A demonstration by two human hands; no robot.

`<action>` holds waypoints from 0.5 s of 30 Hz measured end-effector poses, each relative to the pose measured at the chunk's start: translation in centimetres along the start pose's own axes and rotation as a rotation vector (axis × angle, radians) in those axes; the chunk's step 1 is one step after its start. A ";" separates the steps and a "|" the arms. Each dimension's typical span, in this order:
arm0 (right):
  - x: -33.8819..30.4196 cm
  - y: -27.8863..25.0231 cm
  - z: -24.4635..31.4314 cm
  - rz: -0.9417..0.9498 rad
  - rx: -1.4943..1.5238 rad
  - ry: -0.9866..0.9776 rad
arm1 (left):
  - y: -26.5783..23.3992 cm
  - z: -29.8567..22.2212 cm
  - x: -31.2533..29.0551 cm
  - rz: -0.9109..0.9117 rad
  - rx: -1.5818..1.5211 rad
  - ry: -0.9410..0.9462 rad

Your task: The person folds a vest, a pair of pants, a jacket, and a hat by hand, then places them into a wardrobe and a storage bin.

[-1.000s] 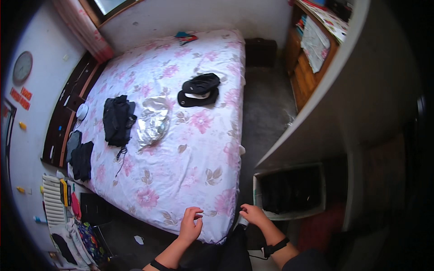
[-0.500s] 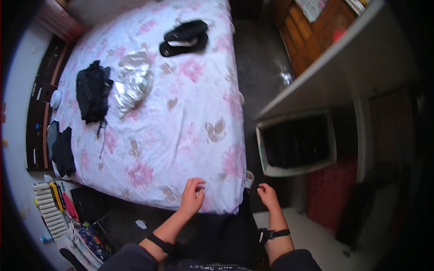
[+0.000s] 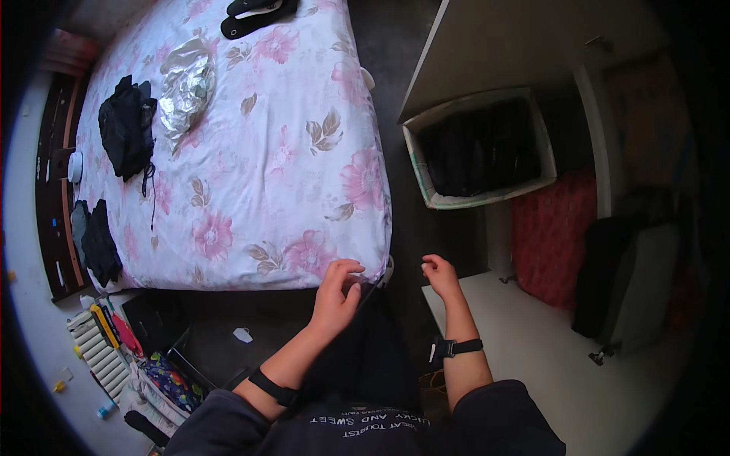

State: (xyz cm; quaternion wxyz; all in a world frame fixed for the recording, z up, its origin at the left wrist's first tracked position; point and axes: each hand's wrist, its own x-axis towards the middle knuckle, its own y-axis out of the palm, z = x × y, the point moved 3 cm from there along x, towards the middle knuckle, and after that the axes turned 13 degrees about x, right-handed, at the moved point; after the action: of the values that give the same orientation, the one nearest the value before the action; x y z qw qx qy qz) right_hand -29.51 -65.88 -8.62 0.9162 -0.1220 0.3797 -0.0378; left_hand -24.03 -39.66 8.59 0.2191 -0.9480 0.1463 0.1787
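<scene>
While left hand (image 3: 337,299) curls near bed (image 3: 258,171), right hand (image 3: 442,278) hangs half-curled.

We are in a home, in a bedroom. A broad bed (image 3: 274,205) fills much of our view, spread with a white cloth sheet (image 3: 243,144) printed with pink flowers and brown leaves. We see a dark brown headboard (image 3: 51,251) beside the whitish wall (image 3: 21,311), and a pink cloth curtain (image 3: 72,52) near the far corner. Folded black clothes (image 3: 125,129) lie on the bedding. Across from the bed we find an open wardrobe with pale flat doors (image 3: 525,380) and red patterned fabric (image 3: 553,235) showing at its opening.
</scene>
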 end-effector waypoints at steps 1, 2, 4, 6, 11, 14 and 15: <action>-0.3 0.5 0.2 0.040 0.009 -0.053 | 0.1 0.2 -0.9 -0.008 0.028 0.013; -0.6 1.4 0.4 0.093 0.026 -0.095 | 0.2 0.6 -1.3 -0.023 0.054 0.031; -1.1 3.8 0.4 0.147 0.055 -0.122 | 0.2 0.7 -2.0 -0.028 0.022 0.017; -1.6 6.6 0.3 0.226 -0.005 -0.129 | -0.4 1.3 -2.8 -0.053 -0.014 -0.005; -3.2 12.8 1.5 0.404 -0.164 -0.165 | -4.3 3.8 -5.8 -0.213 -0.038 -0.086; -3.7 15.6 3.0 0.507 -0.206 -0.174 | -8.7 4.7 -8.3 -0.358 -0.039 -0.140; -3.6 15.9 3.1 0.525 -0.201 -0.173 | -10.0 5.4 -9.1 -0.387 -0.061 -0.142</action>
State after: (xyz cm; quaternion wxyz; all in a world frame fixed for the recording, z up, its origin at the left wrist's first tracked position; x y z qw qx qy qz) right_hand -30.30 -49.32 -8.04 0.9070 -0.1124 0.3205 0.2490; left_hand -30.09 -26.72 11.33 0.2302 -0.9496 -0.0600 0.2040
